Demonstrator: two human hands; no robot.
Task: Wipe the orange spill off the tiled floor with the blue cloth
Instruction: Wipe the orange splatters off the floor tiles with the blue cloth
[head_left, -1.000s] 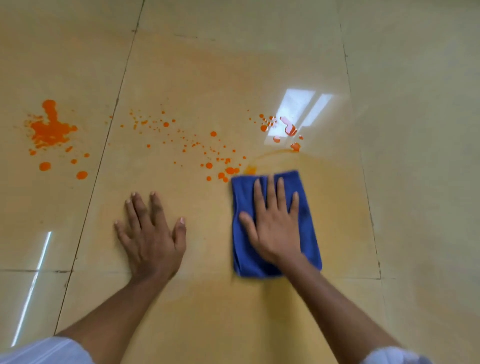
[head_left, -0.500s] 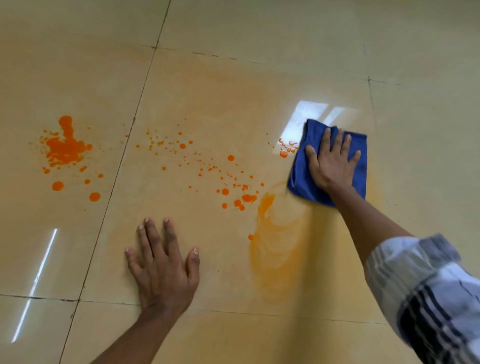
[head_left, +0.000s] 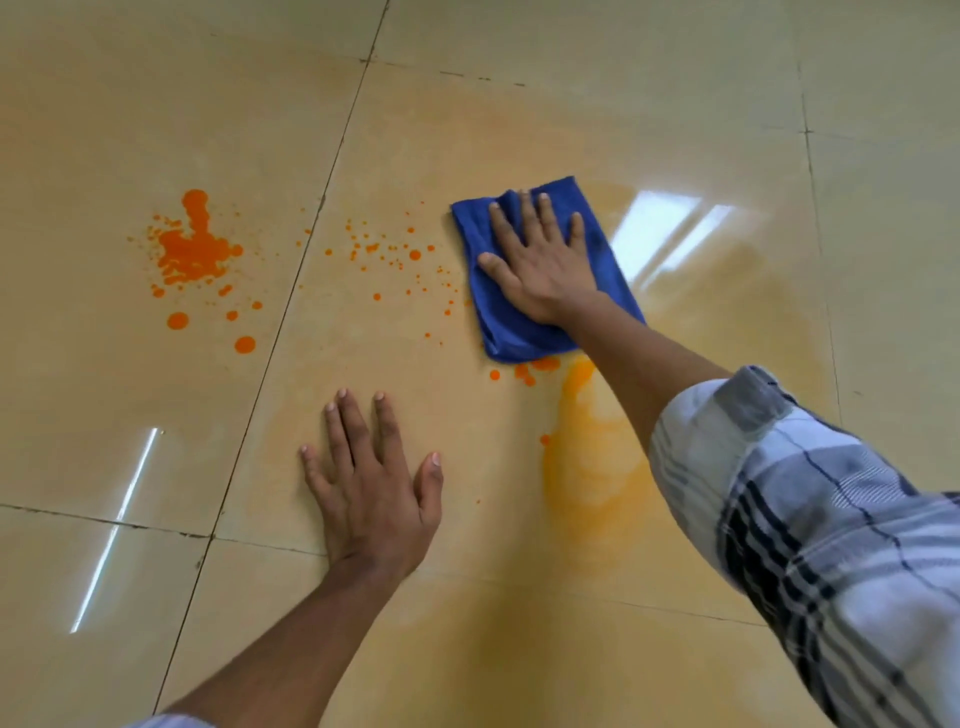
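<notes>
The right hand lies flat on the folded blue cloth, its fingers straight and slightly spread, pressing the cloth onto the tiled floor at the right edge of a scatter of orange droplets. The left hand is planted palm-down on the floor nearer the person, fingers spread, holding nothing. To do this stroke well, the palm should bear evenly on the whole cloth and sweep leftward through the droplets toward the big orange splat across the grout line, well apart from the cloth. The pale orange smear below the cloth suggests that liquid is being spread thin, so a clean fold and overlapping passes would lift more than they drag.
</notes>
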